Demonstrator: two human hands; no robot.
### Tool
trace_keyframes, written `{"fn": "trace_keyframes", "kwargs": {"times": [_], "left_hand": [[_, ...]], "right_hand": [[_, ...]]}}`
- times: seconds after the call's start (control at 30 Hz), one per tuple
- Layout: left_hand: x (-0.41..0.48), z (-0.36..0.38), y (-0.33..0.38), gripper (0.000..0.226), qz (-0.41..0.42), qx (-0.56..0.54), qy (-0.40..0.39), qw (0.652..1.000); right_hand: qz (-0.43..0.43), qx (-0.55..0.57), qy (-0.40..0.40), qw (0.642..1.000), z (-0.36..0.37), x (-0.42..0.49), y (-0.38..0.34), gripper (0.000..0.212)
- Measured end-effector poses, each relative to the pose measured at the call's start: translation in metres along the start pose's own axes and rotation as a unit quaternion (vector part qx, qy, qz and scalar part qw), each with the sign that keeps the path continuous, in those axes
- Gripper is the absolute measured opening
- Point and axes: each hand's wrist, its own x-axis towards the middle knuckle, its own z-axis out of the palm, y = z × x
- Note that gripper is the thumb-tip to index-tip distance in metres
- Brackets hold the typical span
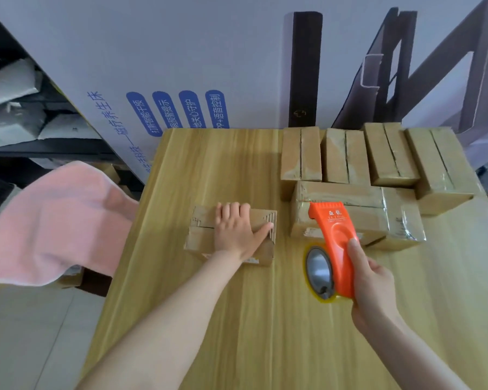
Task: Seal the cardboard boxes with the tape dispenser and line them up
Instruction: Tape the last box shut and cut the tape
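A small cardboard box (200,237) with untaped, ragged flaps lies in the middle of the wooden table (237,319). My left hand (235,230) rests flat on its top, fingers spread, pressing the flaps down. To the right, my right hand (369,282) grips an orange tape dispenser (334,243) with a roll of clear tape, held just above the table. The dispenser's toothed end points at a larger taped box (358,209) behind it. Several more boxes stand in a row at the back right, such as one box (300,153) at the left end.
A large white printed carton (181,66) leans behind the table. A pink cloth (54,223) hangs over something left of the table. Shelves with white packets (12,108) are at the far left. The table's near half is bare wood.
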Motion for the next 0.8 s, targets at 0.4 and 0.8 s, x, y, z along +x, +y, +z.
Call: {"fn": "trace_keyframes", "kwargs": {"times": [0.4,0.8], "left_hand": [[-0.154,0.031,0.175,0.095,-0.076,-0.001,0.0,0.997],[-0.175,0.03,0.212,0.085,-0.032,-0.102,-0.026,0.994]], "right_hand": [[-0.004,-0.036,-0.063,0.997,-0.148,0.009,-0.019,0.038],[-0.084,-0.093,-0.117,0.985,-0.212,-0.001,-0.057,0.038]]}}
